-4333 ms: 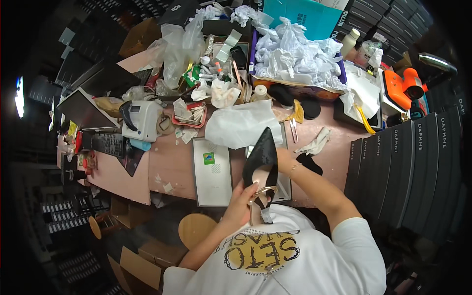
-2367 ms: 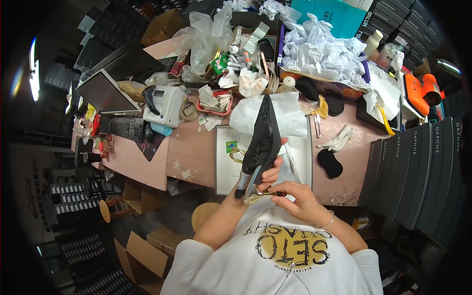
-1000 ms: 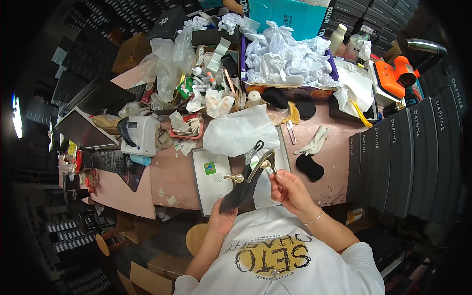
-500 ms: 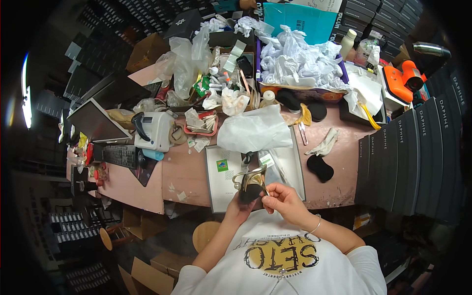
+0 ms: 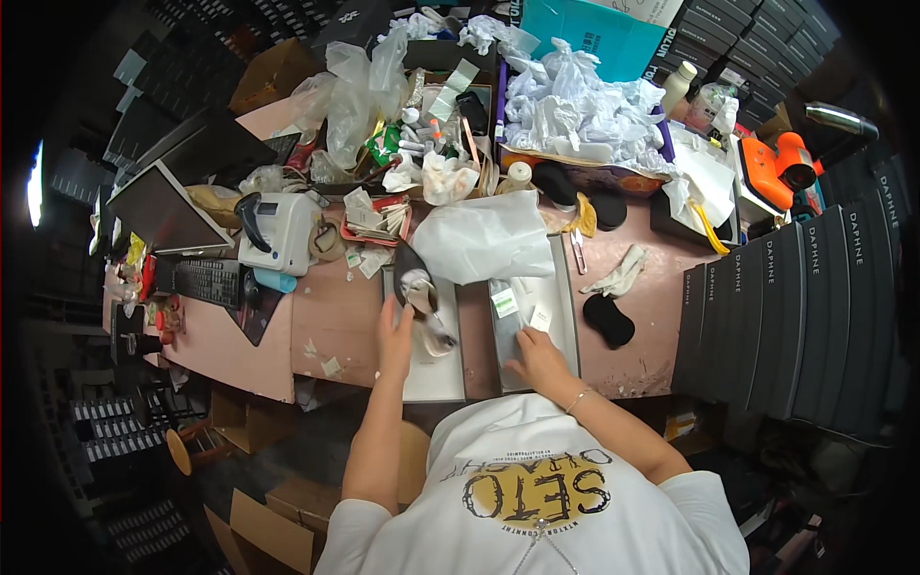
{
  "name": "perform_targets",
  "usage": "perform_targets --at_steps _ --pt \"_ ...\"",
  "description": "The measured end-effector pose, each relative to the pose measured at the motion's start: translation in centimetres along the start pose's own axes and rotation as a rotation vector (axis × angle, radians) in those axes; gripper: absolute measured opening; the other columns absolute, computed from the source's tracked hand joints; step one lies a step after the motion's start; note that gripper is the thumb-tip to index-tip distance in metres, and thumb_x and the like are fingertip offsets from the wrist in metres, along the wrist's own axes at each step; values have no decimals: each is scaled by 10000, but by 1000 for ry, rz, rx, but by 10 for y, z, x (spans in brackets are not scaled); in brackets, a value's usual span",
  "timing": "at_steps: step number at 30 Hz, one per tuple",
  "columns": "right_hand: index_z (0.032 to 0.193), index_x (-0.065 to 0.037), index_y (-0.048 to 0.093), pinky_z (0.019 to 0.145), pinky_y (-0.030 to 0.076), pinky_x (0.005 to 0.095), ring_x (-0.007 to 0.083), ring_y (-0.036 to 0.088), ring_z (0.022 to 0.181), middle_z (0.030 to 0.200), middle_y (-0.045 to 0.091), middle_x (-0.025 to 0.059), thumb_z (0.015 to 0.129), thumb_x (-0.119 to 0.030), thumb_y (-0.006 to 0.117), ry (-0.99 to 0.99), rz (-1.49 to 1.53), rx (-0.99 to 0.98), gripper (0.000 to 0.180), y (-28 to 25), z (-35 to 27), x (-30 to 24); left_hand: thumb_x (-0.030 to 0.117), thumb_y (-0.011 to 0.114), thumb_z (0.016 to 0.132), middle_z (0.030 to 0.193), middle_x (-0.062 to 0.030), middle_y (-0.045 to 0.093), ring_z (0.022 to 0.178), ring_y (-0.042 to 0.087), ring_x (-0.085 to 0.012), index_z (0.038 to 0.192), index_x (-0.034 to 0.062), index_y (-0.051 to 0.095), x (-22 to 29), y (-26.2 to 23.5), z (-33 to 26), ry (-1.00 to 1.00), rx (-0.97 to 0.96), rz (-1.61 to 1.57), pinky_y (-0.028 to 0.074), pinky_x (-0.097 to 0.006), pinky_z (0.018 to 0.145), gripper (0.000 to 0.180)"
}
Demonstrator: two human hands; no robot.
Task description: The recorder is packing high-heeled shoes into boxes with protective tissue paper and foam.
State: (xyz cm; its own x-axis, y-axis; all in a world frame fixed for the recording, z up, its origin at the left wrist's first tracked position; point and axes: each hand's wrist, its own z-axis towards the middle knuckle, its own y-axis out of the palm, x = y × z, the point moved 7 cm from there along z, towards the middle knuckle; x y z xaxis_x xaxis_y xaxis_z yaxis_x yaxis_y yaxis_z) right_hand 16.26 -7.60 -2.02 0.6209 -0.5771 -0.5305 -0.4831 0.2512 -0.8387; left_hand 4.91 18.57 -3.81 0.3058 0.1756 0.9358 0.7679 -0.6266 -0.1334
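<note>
A shoe with a dark sole and a pale, shiny upper lies tilted over the left part of an opened grey-and-white shoebox. My left hand grips the shoe's near left side, its fingers partly hidden and the shoe somewhat blurred. Over the right part of the shoebox, my right hand reaches in with thumb and forefinger apart. Beside those fingers are a translucent plastic sleeve and a small white tag. White wrapping sheet lies just beyond the shoebox.
Black shoe-shaped pad, white cloth and small snips lie at right. Dark shoeboxes stand stacked farther right. Behind is a carton of crumpled paper. A label printer, keyboard and monitor stand left.
The shoe has moved from between both hands near my body to the left part of the shoebox. My left hand went forward and left with it; my right hand let go and moved forward.
</note>
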Motion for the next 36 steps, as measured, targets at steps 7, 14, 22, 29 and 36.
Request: perform_targets --at_steps 7,14,22,29,36 --pt "1266 -13 488 848 468 433 351 520 1020 1156 550 164 668 -265 784 132 -88 -29 713 10 18 26 147 627 896 1130 -63 576 1001 551 -90 1239 9 526 16 80 -96 36 -406 76 467 -248 840 383" --pt "694 4 666 867 454 431 384 537 1042 950 643 185 694 -333 735 35 135 -19 343 4 34 45 272 686 849 1266 -180 495 1151 502 -254 1299 -20 427 14 101 -131 182 -580 269 424 -345 961 596" --pt "1017 24 620 747 509 260 112 626 835 953 665 72 928 -221 577 596 1575 -137 264 -23 -3 -7 257 653 882 1371 -141 410 1262 409 -210 1432 3 236 17 131 -150 -158 -533 -445 367 -321 1025 736" --pt "1100 -2 610 865 465 321 177 586 1010 1042 650 88 903 -315 611 472 716 -212 371 -21 -6 47 250 624 901 956 -64 638 847 582 -102 1096 -47 595 12 98 -139 -217 -82 -454 469 -243 765 356" --pt "1029 -81 644 1056 245 510 352 399 1254 1191 569 132 793 -194 702 -342 181 216 268 -125 -12 -62 289 620 905 910 -54 641 809 576 -94 1029 -36 620 38 81 -160 -285 -273 -443 464 -243 730 348"
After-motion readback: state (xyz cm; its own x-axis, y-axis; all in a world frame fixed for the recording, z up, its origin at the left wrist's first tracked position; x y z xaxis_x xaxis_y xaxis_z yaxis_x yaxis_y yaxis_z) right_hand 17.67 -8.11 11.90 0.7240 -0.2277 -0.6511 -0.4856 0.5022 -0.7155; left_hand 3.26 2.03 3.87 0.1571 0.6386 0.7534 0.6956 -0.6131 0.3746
